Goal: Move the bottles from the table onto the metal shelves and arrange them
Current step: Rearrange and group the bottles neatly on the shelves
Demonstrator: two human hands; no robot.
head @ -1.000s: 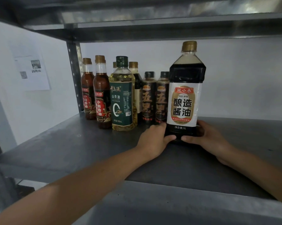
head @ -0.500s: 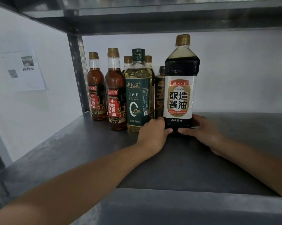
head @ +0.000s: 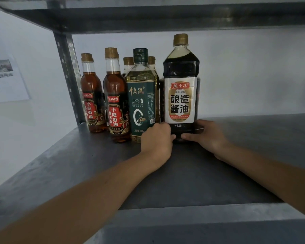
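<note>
Both hands are at the base of a tall soy sauce bottle (head: pixel 181 88) that stands upright on the grey metal shelf (head: pixel 78 161). The left hand (head: pixel 157 138) is curled around the lower left side of this bottle, with the thumb lying along the front of its base. The right hand (head: pixel 207 136) is curled around the lower right side in the same way, and its thumb points toward the left thumb; the 2 thumbs are near each other but do not touch. So the 2 hands together clasp the bottle from both sides. The bottle has a gold cap, dark liquid and a white label with a gold oval. Just beside it on the left stands a camellia oil bottle (head: pixel 142 95) with a dark green cap and green label; the left hand covers its lower right corner, and I cannot tell if the 2 bottles touch. Further left are 2 sesame oil bottles (head: pixel 115 95) with gold caps and red labels, one a little behind the other, near the perforated upright post (head: pixel 68 73) of the rack. Behind the green bottle, 2 more gold caps (head: pixel 128 61) are visible, but the bottles under them are mostly hidden. On the white wall at the left hangs a paper sheet (head: pixel 7 80).
</note>
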